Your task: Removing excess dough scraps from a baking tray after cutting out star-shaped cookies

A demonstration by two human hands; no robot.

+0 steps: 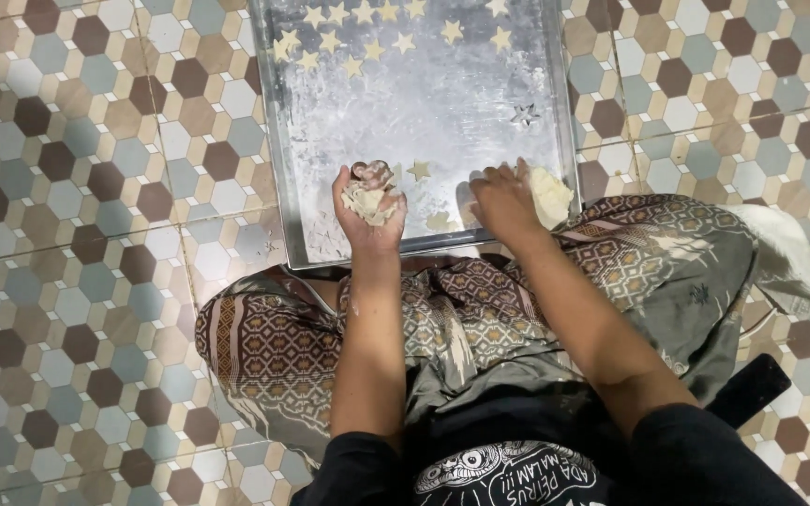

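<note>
Dough scraps (368, 201) sit bunched in the left hand (367, 208), whose fingers curl up and close around the pale clump, palm turned upward, just above the near edge of the metal tray (283, 187). The right hand (503, 200) lies palm down beside it, fingers together and pressed against a larger lump of dough (551, 195) that rests at the tray's near right corner. Between the two hands a single star-shaped dough piece (418, 170) lies on the floured tray bottom. A star-shaped cutter (523, 114) sits further out, toward the right edge. Along the far edge, rows of cut dough stars (358, 37) are laid out close together. The tray rests on a floor of hexagonal tiles (77, 187) in brown, grey and cream. Both forearms reach forward over a patterned cloth (630, 253) that covers the person's crossed legs, touching the tray's near edge.
</note>
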